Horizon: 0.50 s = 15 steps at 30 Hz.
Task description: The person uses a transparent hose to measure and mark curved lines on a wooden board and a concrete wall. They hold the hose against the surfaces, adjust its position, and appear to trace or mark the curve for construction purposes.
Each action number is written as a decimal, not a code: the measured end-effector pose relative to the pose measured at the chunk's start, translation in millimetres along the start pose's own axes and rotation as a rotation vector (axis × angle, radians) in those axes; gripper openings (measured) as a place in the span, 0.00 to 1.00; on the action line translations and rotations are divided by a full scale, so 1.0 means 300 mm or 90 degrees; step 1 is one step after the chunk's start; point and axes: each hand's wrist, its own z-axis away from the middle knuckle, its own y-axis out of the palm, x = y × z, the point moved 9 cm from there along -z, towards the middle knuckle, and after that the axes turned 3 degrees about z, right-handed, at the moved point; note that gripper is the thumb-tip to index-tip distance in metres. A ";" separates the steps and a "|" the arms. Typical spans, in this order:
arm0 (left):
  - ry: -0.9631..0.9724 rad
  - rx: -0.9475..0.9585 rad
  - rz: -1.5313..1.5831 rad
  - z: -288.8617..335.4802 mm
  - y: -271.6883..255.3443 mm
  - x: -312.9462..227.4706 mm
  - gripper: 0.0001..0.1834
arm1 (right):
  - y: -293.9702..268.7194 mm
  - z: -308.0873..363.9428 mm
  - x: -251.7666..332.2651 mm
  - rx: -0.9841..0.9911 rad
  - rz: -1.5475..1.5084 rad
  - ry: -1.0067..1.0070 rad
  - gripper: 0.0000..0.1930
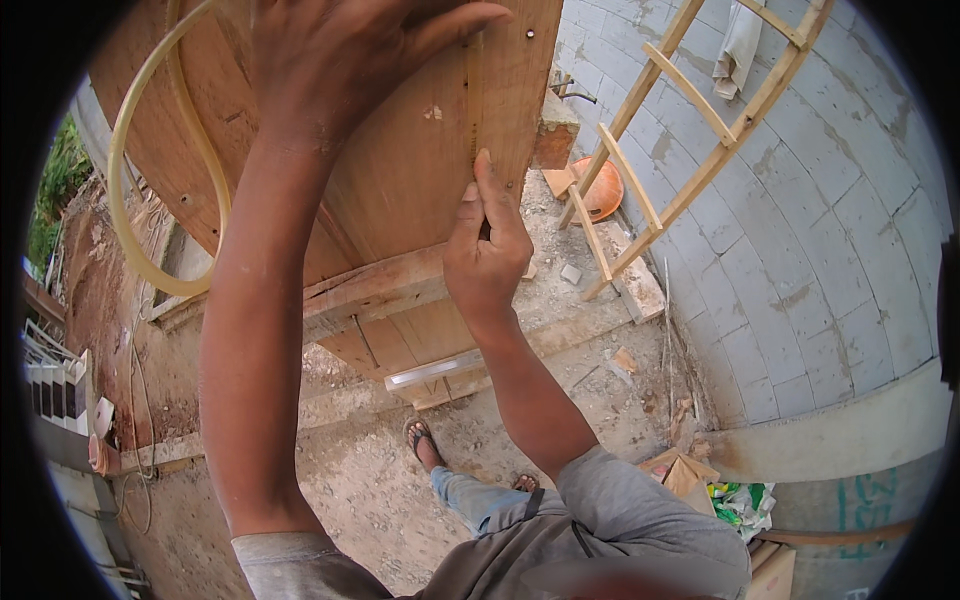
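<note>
In front of me stands an upright brown plywood panel (400, 190). A narrow yellowish strip with small dark marks, which looks like a measuring tape (475, 90), runs down its face. My right hand (488, 240) is closed at the strip's lower end, index finger pointing up along it and thumb beside. Higher up, my left hand (330, 60) is against the panel, its thumb stretched across the top of the strip; the other fingers are mostly cut off by the picture's edge. A clear yellowish hose (120, 190) hangs in a loop left of my left forearm.
A wooden beam (380, 290) crosses the panel's lower part, above a metal-coloured bar (432, 370). At right, a wooden ladder (680, 130) leans on a grey block wall (800, 260). An orange rounded object (600, 190) lies behind it. Rubble (570, 273) dots the ground around my feet.
</note>
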 end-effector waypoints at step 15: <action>-0.019 0.011 0.040 0.006 -0.001 0.010 0.28 | 0.002 -0.001 0.002 0.007 0.000 0.007 0.19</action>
